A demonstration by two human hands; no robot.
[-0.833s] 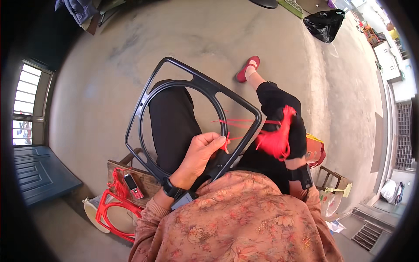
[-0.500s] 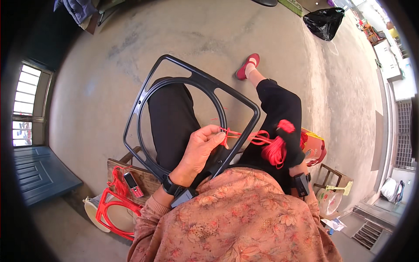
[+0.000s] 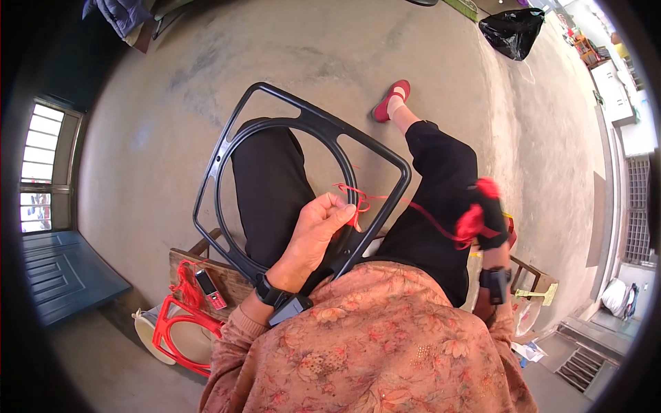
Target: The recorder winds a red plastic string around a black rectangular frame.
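Observation:
Across my lap lies a black frame (image 3: 322, 118), roughly square with a round ring inside it. My left hand (image 3: 318, 230) is closed in a pinch at the ring's right side, where red cord (image 3: 360, 204) is looped around the bar. From there a strand runs right to a bundle of red cord (image 3: 469, 226). My right hand (image 3: 491, 219), in a black glove, is closed around that bundle, out beyond my right thigh. Motion blurs the bundle and the glove, so the single fingers do not show.
On a wooden bench (image 3: 237, 283) at my left lie a phone (image 3: 211, 289) and a tangle of red cord (image 3: 186, 289). Next to it are a red frame (image 3: 162, 327) and a pale round container (image 3: 146, 339). A black plastic bag (image 3: 511, 33) lies on the floor far right.
My right hand has moved right with the cord bundle, and the strand between the hands has lengthened. My left hand stays at the ring, and the frame has hardly shifted.

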